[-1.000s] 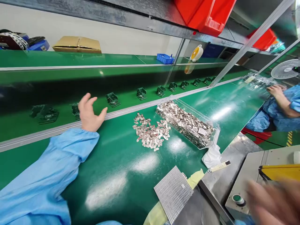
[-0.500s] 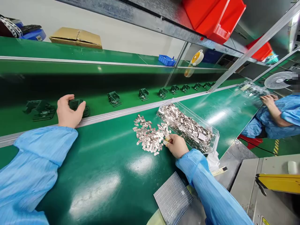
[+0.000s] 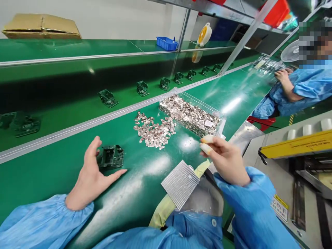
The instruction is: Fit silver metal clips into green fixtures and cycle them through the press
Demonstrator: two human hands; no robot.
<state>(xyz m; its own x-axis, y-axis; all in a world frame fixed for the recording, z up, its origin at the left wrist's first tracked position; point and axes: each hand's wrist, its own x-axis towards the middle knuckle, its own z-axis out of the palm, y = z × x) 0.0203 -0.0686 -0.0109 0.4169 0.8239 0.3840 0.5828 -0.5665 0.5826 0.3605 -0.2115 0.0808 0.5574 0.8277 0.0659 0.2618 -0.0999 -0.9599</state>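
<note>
Here; left hand (image 3: 89,178) spread beside green circuit board (image 3: 113,157); right hand (image 3: 229,162) aloft, cannot tell if gripping.

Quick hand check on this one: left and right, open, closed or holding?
Left hand: open, spread beside the green board; contact unclear.
Right hand: thumb and finger nearly pinched; cannot tell whether they hold anything.
</note>
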